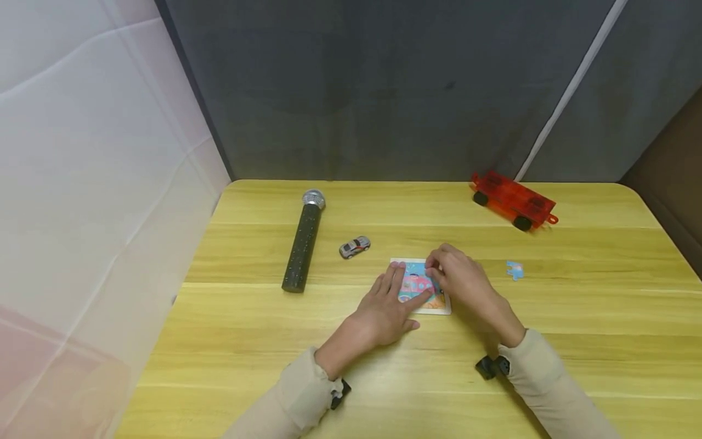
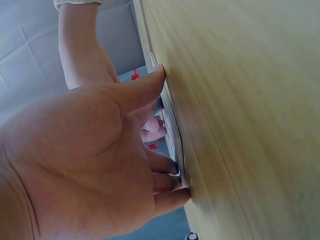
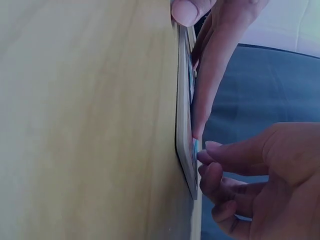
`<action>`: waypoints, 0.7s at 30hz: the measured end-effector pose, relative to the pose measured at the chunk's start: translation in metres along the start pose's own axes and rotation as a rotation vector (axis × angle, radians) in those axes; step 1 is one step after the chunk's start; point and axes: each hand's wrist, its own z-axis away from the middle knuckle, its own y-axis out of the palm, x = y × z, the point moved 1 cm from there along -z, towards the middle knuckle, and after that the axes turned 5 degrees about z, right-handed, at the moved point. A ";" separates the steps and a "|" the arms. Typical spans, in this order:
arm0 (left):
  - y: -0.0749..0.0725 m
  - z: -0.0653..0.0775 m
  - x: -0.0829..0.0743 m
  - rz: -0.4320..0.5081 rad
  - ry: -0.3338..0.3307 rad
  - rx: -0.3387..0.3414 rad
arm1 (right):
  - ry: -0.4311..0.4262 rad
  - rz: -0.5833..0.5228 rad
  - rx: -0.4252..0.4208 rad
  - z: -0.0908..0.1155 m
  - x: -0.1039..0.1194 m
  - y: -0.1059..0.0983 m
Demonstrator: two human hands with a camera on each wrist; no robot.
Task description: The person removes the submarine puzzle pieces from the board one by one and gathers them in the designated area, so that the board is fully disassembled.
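A small jigsaw puzzle [image 1: 411, 281] with a white border and a blue, pink and orange picture lies flat on the table. My left hand [image 1: 386, 310] rests across its left side, fingers extended onto the picture; the left wrist view shows the thumb [image 2: 145, 90] and fingertips at the board's edge. Over the puzzle's upper right part, my right hand [image 1: 463, 277] has its fingers curled, thumb and forefinger pinching at a puzzle piece that they mostly hide. In the right wrist view those fingertips [image 3: 212, 146] meet at the board's surface. A loose blue puzzle piece [image 1: 514, 270] lies to the right.
A black microphone [image 1: 303, 244] with a silver head lies on the left of the wooden table [image 1: 230, 360]. Between it and the puzzle sits a small silver toy car [image 1: 354, 246]. A red wheeled toy chassis [image 1: 512, 200] stands near the back right edge, before a dark partition [image 1: 351, 91].
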 end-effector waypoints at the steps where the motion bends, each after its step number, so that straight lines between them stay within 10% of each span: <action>1: 0.000 0.000 0.000 0.002 0.001 -0.001 | 0.011 0.004 -0.003 0.000 0.000 0.000; 21: 0.000 -0.002 -0.002 -0.015 -0.023 0.021 | -0.031 -0.205 -0.030 -0.003 -0.014 -0.011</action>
